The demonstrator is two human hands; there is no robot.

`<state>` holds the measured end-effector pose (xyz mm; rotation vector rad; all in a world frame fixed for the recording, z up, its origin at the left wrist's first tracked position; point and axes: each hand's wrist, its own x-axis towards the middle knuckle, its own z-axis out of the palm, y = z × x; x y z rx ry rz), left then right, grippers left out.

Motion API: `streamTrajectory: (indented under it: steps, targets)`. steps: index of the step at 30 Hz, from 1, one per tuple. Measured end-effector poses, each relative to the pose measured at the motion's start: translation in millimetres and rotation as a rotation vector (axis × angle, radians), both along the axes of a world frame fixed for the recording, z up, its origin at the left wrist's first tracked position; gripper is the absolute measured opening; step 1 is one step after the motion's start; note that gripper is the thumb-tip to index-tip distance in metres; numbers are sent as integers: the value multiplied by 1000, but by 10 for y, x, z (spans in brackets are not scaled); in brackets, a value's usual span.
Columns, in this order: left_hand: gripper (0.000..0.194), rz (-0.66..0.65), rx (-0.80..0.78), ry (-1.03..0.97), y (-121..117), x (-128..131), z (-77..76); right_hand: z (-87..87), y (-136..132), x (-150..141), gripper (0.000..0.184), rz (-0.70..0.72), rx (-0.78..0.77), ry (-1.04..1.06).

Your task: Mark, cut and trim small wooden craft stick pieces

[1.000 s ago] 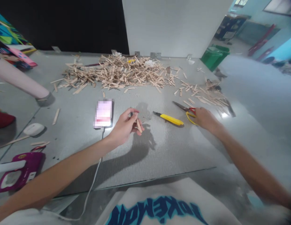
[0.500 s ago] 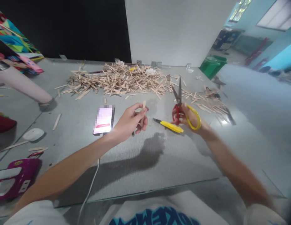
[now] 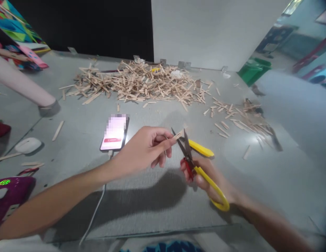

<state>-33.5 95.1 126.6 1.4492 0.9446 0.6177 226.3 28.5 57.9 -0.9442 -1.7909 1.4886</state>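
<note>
Between thumb and fingers, my left hand (image 3: 157, 145) pinches a thin wooden stick (image 3: 179, 134), its end pointing right. My right hand (image 3: 202, 176) has its fingers through the handles of a pair of scissors (image 3: 188, 154), one handle yellow and one red. The scissor blades are spread, with the stick's end between them. Under and behind the blades, a yellow utility knife (image 3: 201, 148) lies on the table; the scissors hide part of it.
A heap of wooden stick pieces (image 3: 147, 84) spreads across the back, with more scattered pieces (image 3: 239, 115) at right. A phone (image 3: 114, 134) with a white cable lies left of my hands. Farther left are a white mouse-shaped object (image 3: 28, 145), a purple device (image 3: 18, 196) and a pink cylinder (image 3: 26, 82).
My right hand has brought the scissors left and down to the stick. My left hand has tipped the stick from upright to pointing right, between the blades. The view has shifted slightly.
</note>
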Motion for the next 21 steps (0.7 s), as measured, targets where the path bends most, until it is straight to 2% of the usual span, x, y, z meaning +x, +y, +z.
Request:
streamTrajectory:
  steps: [7, 14, 21]
  targets:
    - [29, -24, -55, 61, -142, 87, 43, 62, -94, -80, 58, -42, 52, -30]
    - [27, -65, -19, 70, -181, 76, 75, 176, -109, -102, 58, -45, 153, -110]
    - [26, -110, -72, 54, -204, 76, 82, 94, -162, -33, 51, -62, 206, -149]
